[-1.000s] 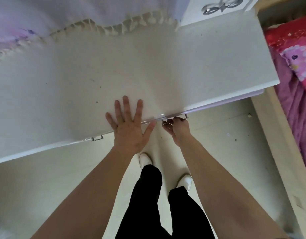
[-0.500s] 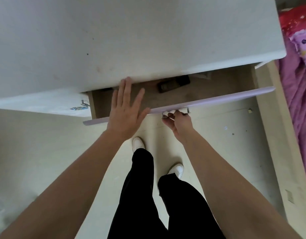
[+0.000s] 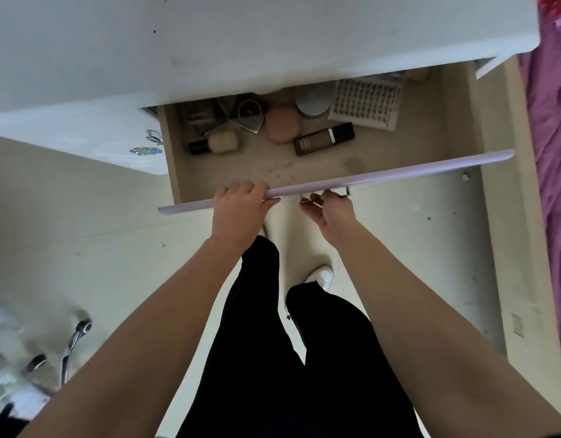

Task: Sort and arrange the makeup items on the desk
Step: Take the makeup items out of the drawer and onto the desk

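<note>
The lilac drawer front (image 3: 399, 173) is gripped at its top edge by the left hand (image 3: 238, 207), fingers curled over it. Its metal handle (image 3: 307, 201) is clasped by the right hand (image 3: 331, 210). In the drawer's far half, the rounded pink compact (image 3: 281, 124) and dark-capped foundation bottle (image 3: 323, 138) are judged light, rigid and slick, best pinched across the sides.

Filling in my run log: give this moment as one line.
step: drawer open | left hand: grips drawer front | right hand: grips handle | inside: foundation bottle, pink compact, sponge
</note>
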A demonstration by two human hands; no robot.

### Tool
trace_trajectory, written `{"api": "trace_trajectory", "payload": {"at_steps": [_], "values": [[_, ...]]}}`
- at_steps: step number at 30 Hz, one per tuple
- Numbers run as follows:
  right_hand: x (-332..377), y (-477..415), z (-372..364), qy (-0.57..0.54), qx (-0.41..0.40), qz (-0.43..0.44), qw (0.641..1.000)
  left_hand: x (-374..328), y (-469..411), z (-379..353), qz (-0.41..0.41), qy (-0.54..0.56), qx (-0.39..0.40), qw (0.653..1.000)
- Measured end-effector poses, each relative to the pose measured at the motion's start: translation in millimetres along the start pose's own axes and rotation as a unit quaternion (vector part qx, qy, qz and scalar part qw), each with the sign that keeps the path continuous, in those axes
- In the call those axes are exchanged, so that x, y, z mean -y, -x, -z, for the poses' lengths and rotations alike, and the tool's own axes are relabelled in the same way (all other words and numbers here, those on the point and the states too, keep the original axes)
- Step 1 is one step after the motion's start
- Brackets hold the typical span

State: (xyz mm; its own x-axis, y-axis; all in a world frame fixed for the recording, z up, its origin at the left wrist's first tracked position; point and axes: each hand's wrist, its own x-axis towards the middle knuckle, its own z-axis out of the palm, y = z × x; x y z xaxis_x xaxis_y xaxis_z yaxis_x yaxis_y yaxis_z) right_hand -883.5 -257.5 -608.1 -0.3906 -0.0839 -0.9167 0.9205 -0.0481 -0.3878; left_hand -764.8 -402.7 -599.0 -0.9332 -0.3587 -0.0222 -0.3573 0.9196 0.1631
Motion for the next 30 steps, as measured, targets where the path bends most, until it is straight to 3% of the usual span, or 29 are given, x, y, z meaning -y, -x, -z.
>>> {"api": "trace_trajectory", "payload": {"at_steps": [5,12,19,25,30], "values": [[-21.3,-1.1,25.8,0.043,0.009,-0.01,0.999,-14.3,32.0,-10.8,-0.008,-0.002,0.008,1.0],[-30.1,-13.8,54.9,0.079,0.041,-0.045,0.995,-22.7,49.2,-40.7,-0.054,-0.008,0.091,0.994],[-24.5,-12.7,56.3,0.134,0.074,-0.018,0.988,-13.9,47.9,-32.7,-0.086,-0.008,0.045,0.995],[-16.9,1.0,21.4,0.067,0.061,-0.019,0.996,8.6,19.9,5.8,-0.062,-0.017,-0.019,0.998],[2.1,-15.0,-7.7,0.061,0.022,-0.029,0.998,17.1,-10.6,9.6,-0.062,-0.021,0.008,0.998]]}}
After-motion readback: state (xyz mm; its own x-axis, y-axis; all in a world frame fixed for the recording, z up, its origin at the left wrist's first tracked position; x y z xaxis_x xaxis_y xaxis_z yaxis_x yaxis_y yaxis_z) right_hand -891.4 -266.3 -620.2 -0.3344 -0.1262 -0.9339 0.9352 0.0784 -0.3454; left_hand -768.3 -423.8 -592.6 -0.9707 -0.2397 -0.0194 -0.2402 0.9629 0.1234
